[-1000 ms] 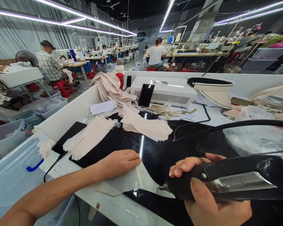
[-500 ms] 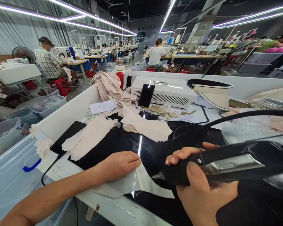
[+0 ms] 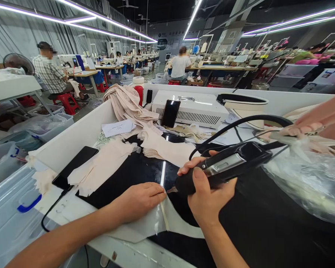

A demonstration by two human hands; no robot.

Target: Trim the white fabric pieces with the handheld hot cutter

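My left hand (image 3: 139, 199) lies flat, fingers together, pressing a pale fabric piece (image 3: 145, 225) onto the glossy black work surface (image 3: 257, 227) near the table's front edge. My right hand (image 3: 205, 195) is wrapped round a black corded hand tool (image 3: 229, 163) with a metal plate on its side. The tool's tip points left and down, touching the fabric just right of my left fingertips. Its black cable (image 3: 240, 124) loops back over the table.
Stacks of beige cut pieces (image 3: 167, 147) and a dark phone (image 3: 75, 165) lie left of the black surface. A white machine box (image 3: 192, 106) with a phone (image 3: 170, 113) leaning on it stands behind. A clear plastic bag (image 3: 309, 178) and another person's hand (image 3: 304, 130) are at right.
My right hand has carried the tool leftward and away from the camera, bringing its tip down to the fabric beside my left fingers. Another person's hand has come in at the right.
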